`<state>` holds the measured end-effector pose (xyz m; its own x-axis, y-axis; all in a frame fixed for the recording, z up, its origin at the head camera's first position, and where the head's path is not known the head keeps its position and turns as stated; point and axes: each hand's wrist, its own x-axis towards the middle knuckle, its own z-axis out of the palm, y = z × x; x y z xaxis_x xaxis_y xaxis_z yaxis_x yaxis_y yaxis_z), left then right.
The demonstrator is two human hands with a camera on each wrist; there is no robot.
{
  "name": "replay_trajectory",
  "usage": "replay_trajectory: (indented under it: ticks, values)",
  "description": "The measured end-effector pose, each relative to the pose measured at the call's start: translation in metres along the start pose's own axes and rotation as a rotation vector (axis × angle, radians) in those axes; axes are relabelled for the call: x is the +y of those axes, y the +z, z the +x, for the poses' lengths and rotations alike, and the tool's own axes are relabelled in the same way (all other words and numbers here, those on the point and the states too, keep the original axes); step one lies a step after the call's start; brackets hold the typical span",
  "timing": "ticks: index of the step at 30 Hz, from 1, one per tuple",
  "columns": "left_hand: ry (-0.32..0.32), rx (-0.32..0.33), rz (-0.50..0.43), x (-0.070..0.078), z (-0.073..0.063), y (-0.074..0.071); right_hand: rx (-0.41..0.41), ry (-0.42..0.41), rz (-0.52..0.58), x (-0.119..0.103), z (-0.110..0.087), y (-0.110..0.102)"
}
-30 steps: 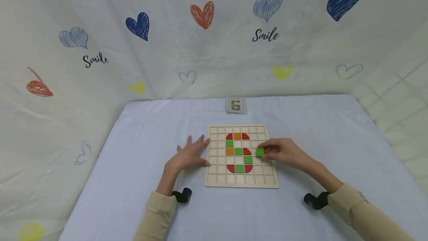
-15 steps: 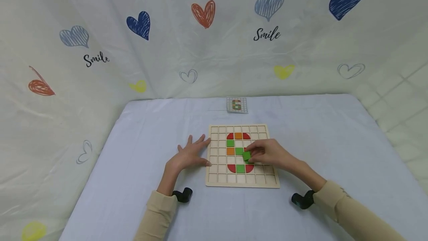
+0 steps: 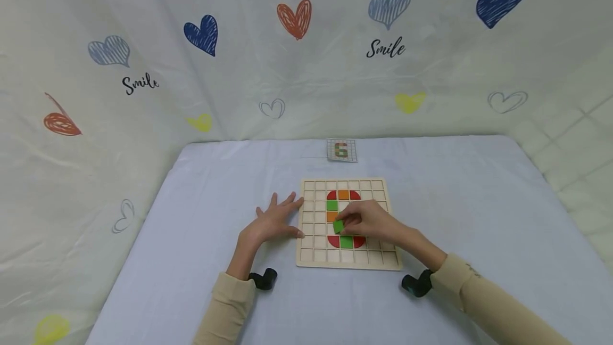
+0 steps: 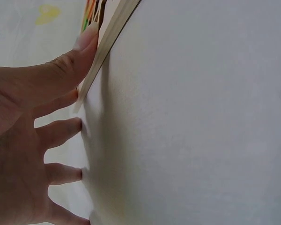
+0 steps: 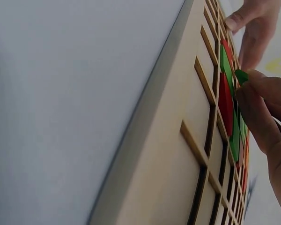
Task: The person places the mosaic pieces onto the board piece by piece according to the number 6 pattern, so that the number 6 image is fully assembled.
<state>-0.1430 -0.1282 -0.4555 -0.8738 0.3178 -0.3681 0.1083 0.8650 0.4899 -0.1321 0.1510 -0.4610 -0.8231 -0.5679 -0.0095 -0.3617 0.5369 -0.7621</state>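
Note:
A square wooden grid board [image 3: 313, 256] lies flat on the table, with red, orange and green tiles set in some of its cells. My right hand [image 3: 371, 220] is over the middle of the board and pinches a green square tile [image 3: 338, 227] between thumb and fingertips, tilted just above the cells. It hides several tiles beneath it. Along the board's left edge my left hand [image 3: 273, 225] lies with spread fingers; in the left wrist view its thumb [image 4: 86, 40] touches the board's rim, while other fingertips rest on the cloth.
Behind the board lies a small printed card [image 3: 342, 150] showing a coloured grid pattern. A white cloth [image 3: 230, 174] covers the table. A white curtain [image 3: 230, 105] with hearts hangs behind. Each wrist wears a black camera [image 3: 417, 283].
My right hand has carried the green tile leftward, from over the board's right side to its middle. My left hand stays at the left edge.

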Motion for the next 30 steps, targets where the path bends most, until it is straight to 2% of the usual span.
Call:
replay_trajectory:
  ticks: [10, 25, 30]
  values:
    - [0.012, -0.002, 0.007, 0.001, 0.0, 0.001, -0.01, 0.001, -0.019, -0.005, 0.007, 0.009]
    - [0.012, -0.01, 0.01, 0.0, 0.0, 0.002, -0.011, -0.087, -0.118, -0.004, 0.01, 0.014]
    - [0.014, -0.008, 0.037, 0.0, -0.002, -0.001, -0.017, -0.07, -0.107, -0.005, 0.008, 0.012]
